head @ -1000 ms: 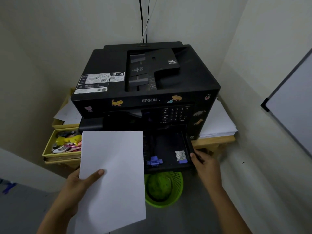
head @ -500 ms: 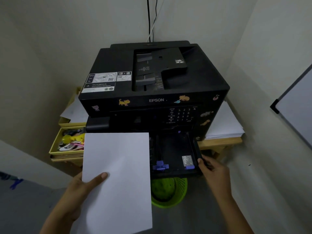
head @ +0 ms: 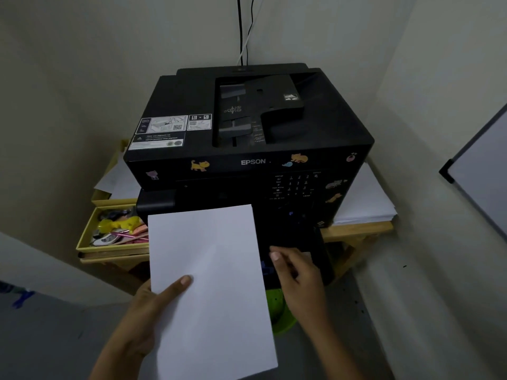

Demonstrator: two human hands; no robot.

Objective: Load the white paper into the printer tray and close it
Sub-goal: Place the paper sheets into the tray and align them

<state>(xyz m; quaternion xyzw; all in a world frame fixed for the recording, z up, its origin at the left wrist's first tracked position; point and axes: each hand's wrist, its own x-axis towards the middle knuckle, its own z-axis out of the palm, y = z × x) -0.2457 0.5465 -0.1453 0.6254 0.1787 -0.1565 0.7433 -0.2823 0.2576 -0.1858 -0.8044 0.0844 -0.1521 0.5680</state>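
Yellow box (head: pixel 85 244), green basket (head: pixel 282 322), whiteboard (head: pixel 482 171)

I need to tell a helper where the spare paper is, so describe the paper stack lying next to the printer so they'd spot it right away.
Find the black Epson printer on the wooden table in the corner. On its right side, against the wall, lies a thick stack of white sheets flat on the tabletop. Unlike the sheet in the left hand, it is a loose, unheld pile.

The blank white rectangular paper sheet (head: pixel 211 283) is held flat, portrait, in front of the black Epson printer (head: pixel 247 138). The black plastic printer tray (head: pixel 319 250) is pulled out.
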